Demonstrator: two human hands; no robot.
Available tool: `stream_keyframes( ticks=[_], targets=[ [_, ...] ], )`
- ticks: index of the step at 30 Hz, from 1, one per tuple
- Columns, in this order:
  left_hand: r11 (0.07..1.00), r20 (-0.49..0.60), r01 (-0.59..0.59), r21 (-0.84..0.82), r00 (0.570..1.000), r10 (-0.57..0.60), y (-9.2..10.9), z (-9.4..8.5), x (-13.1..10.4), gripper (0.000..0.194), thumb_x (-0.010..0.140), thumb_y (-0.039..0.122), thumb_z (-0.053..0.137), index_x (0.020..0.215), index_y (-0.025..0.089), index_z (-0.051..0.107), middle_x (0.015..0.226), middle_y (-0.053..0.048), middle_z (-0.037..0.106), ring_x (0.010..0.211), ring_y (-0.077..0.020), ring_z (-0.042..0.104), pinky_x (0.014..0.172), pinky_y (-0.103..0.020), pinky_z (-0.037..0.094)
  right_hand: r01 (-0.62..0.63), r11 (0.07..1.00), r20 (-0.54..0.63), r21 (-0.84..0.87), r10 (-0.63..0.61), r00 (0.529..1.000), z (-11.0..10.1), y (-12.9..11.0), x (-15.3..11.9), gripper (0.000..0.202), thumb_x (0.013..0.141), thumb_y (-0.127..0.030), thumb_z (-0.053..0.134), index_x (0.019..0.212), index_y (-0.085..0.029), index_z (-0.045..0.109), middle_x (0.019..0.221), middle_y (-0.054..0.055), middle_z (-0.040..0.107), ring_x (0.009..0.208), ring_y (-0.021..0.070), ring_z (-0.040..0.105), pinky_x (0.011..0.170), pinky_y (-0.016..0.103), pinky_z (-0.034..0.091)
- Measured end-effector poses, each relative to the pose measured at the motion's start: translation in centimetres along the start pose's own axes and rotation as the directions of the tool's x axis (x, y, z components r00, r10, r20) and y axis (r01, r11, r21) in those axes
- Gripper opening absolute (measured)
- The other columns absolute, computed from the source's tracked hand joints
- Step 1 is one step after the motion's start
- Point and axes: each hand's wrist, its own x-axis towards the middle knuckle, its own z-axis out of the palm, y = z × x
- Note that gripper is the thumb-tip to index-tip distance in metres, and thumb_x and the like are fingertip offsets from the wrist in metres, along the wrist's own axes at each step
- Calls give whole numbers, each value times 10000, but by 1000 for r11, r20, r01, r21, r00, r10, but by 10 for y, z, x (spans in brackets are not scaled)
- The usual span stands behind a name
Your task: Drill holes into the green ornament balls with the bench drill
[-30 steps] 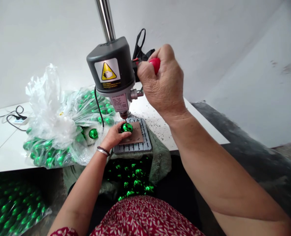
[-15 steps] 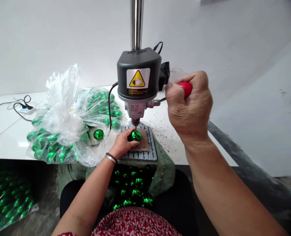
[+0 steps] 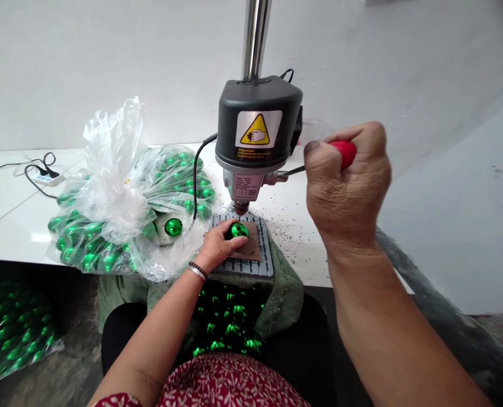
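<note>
I had the left hand [image 3: 219, 246] closed on a green ball [image 3: 240, 230], with the thumb on its near side and the fingertips curled around its far left side. The ball rested on a brown board [image 3: 253, 251], which lay on the grey base plate [image 3: 265, 267] directly below the chuck [image 3: 240, 208]. A thin bit [image 3: 240, 218] pointed down at the top of the ball; I could not tell whether the tip touched it. I had the right hand [image 3: 348, 189] in a fist around the red knob [image 3: 345, 152] of the lever [image 3: 296, 170], to the right of the drill head [image 3: 259, 121].

Hazards, as I judged them:

1. Bit slip. The ball's surface was curved and glossy; an off-centre contact could skid the bit toward the thumb or forefinger, both close beside it.
2. Ball rotation. No clamp showed on the ball; a light left-hand grip could let it spin.
3. Crushing. Too much force on the lever could crack the shell, if it was thin.
4. Board shift. Dark chips [image 3: 291, 249] lay scattered about the plate; any under the board could make it slide or rock.
5. Snagging. The bracelets [image 3: 197, 271] sat at the left wrist, and the black cable [image 3: 195, 181] hung left of the head; either could catch if the arm strayed.
</note>
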Motion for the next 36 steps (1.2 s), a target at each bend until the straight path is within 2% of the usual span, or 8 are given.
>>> stream_keyframes(
  ticks=[6, 12, 18, 24, 31, 36],
  targets=[
    [1000, -21, 9, 24, 1000, -9, 1, 0, -1, 521, 719, 340, 709, 1219, 213, 638, 1082, -33, 722, 1039, -219, 642, 1003, -359, 452, 28, 994, 49, -109, -23, 999, -11, -3, -10, 119, 726, -266, 482, 680, -158, 468, 543, -65, 401, 529, 22, 325, 548, 172, 310],
    [998, -28, 2, 63, 1000, -1, -3, 1, -1, 548, 714, 366, 714, 1234, 215, 626, 1043, -32, 727, 1002, -217, 647, 973, -351, 466, 44, 983, 95, -180, -27, 995, -18, -2, -16, 123, 695, -279, 459, 671, -162, 491, 552, -57, 448, 526, 30, 362, 557, 185, 328],
    [997, -31, -20, 72, 999, 22, -3, 1, -2, 520, 715, 364, 715, 1208, 216, 638, 1039, -23, 725, 985, -209, 647, 945, -327, 477, 85, 974, 42, -210, -78, 996, -16, 2, -24, 131, 719, -298, 467, 690, -172, 490, 573, -44, 476, 526, 43, 376, 564, 201, 345],
    [997, -31, -21, 68, 999, 24, -2, 1, -3, 497, 709, 362, 722, 1182, 226, 653, 996, -16, 731, 947, -211, 649, 906, -325, 496, 72, 978, 0, -196, -73, 997, -13, 5, -39, 114, 768, -278, 460, 682, -204, 451, 563, -41, 452, 502, 62, 399, 544, 219, 373],
    [995, -34, -25, 98, 999, 28, -4, 1, -3, 500, 703, 375, 727, 1176, 233, 657, 973, -18, 732, 942, -218, 648, 899, -328, 494, 86, 969, -68, -233, -105, 992, -9, 16, -53, 135, 791, -325, 490, 725, -207, 489, 622, -10, 517, 544, 89, 457, 553, 251, 401],
    [991, -48, -40, 126, 998, 46, -8, 3, -3, 502, 708, 401, 716, 1173, 222, 654, 987, -33, 726, 935, -220, 646, 897, -333, 486, 87, 979, -91, -182, -105, 990, -6, 22, -61, 127, 794, -317, 508, 745, -203, 480, 617, -7, 514, 534, 90, 458, 546, 254, 393]
  ],
)
